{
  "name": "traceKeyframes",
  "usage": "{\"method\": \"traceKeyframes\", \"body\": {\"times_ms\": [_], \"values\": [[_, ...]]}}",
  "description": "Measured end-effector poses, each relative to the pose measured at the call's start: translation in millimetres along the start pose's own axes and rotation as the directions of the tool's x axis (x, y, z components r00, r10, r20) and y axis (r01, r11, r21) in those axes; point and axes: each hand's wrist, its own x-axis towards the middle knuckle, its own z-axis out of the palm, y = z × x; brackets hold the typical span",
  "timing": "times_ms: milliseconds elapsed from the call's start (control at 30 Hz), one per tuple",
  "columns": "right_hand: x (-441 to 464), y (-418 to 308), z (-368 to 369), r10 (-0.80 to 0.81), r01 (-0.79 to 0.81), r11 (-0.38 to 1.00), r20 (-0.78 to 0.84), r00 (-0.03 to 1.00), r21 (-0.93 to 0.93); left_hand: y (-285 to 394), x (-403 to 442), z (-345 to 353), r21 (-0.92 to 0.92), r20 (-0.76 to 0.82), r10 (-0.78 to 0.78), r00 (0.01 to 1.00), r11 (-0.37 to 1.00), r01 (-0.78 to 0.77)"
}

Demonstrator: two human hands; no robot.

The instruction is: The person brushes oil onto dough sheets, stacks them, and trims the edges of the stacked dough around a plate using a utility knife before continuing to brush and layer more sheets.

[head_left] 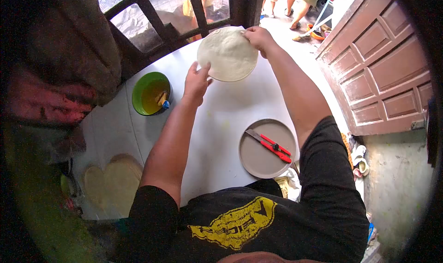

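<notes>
A round, pale, flat sheet (227, 54) that looks like dough or flatbread is over the far end of the white table. My right hand (261, 39) pinches its upper right edge. At its lower left edge is my left hand (197, 83), fingers apart and slightly blurred, with fingertips overlapping the sheet. Nearer to me, a red-handled box cutter (275, 148) lies across a round grey-brown plate (258, 167). A green bowl (138, 96) on the left contains yellowish liquid and a brush-like tool (162, 99) with a blue part.
Pale rounded sheets (113, 182) overlap at the table's lower left. The white table (217, 138) stands beside a barred window (170, 9). To the right is an open brown panelled door (378, 64). Other people's legs (302, 6) show outside. Dark cloth (60, 46) hangs at left.
</notes>
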Motion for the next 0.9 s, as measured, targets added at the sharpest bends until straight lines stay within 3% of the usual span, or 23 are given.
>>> {"method": "traceKeyframes", "body": {"times_ms": [33, 67, 100, 167, 200, 233, 267, 333, 367, 433, 500, 567, 633, 700, 733, 800, 900], "values": [[12.1, 8.8, -2.3, 0.031, -0.034, 0.997, -0.044, 0.999, -0.065, -2.3, -1.3, -1.0, 0.003, 0.001, -0.007, 1.000, 1.000, 0.007], [39.6, 35.4, -9.1, 0.104, -0.102, 0.960, -0.005, 0.995, -0.261, -4.7, -5.9, -2.1, 0.132, -0.068, -0.021, 0.997, 0.991, 0.030], [31.0, 41.0, -13.1, 0.111, -0.107, 0.960, -0.002, 0.994, -0.259, -0.4, -18.5, -1.3, 0.258, -0.140, -0.025, 0.990, 0.964, 0.061], [3.6, 54.3, -15.7, 0.076, -0.125, 0.841, -0.114, 0.991, -0.526, -12.1, -62.2, -12.1, 0.161, -0.025, 0.097, 0.995, 0.983, -0.092], [-9.8, 60.2, -18.0, 0.079, -0.124, 0.838, -0.106, 0.991, -0.531, -8.1, -93.7, -20.6, 0.195, 0.102, 0.019, 0.995, 0.980, -0.039], [-25.9, 68.8, -20.4, 0.054, -0.088, 0.910, -0.096, 0.994, -0.405, -22.3, -120.5, -38.0, 0.221, 0.237, -0.057, 0.970, 0.975, 0.003], [-42.0, 74.2, -25.1, 0.032, -0.055, 0.962, -0.089, 0.995, -0.269, -25.9, -152.1, -57.6, 0.391, 0.392, -0.132, 0.911, 0.920, -0.035], [-75.5, 79.3, -35.8, -0.091, 0.081, 0.947, -0.019, 0.996, -0.310, 1.5, -215.9, -77.0, 0.609, 0.567, -0.222, 0.794, 0.761, -0.222], [-81.3, 90.6, -41.2, -0.081, 0.085, 0.947, 0.026, 0.996, -0.308, 8.1, -234.0, -88.1, 0.608, 0.541, -0.234, 0.807, 0.773, -0.183], [-102.7, 93.9, -46.1, -0.061, 0.084, 0.950, 0.086, 0.994, -0.300, 14.2, -276.5, -118.8, 0.789, 0.494, -0.480, 0.725, 0.598, -0.142], [-121.1, 83.3, -38.8, -0.057, 0.109, 0.949, 0.181, 0.982, -0.295, 6.4, -309.3, -157.7, 0.853, 0.364, -0.334, 0.869, 0.495, -0.168], [-146.0, 57.5, -14.3, -0.089, 0.172, 0.941, 0.275, 0.957, -0.293, 9.2, -333.5, -190.4, 0.930, 0.249, -0.104, 0.963, 0.305, -0.208], [-171.4, 35.8, 21.5, -0.211, 0.293, 0.939, 0.367, 0.906, -0.182, 8.3, -347.3, -222.7, 0.980, 0.073, 0.020, 0.997, 0.185, -0.076], [-207.1, 15.1, 66.8, -0.327, 0.468, 0.854, 0.464, 0.823, -0.227, 0.0, -361.8, -248.6, 0.985, -0.028, 0.123, 0.992, 0.173, 0.006], [-223.9, 3.5, 89.2, -0.444, 0.663, 0.692, 0.555, 0.703, -0.286, -5.9, -370.3, -260.6, 0.991, 0.000, 0.185, 0.983, 0.129, -0.025], [-260.0, -13.3, 141.8, -0.541, 0.863, 0.482, 0.723, 0.430, -0.153, -19.4, -388.4, -275.2, 0.995, 0.027, 0.265, 0.964, 0.084, -0.051], [-294.7, -14.3, 221.5, -0.565, 0.951, 0.293, 0.820, 0.089, 0.099, -42.9, -401.0, -298.8, 0.984, 0.123, 0.367, 0.922, 0.072, -0.160]]}}
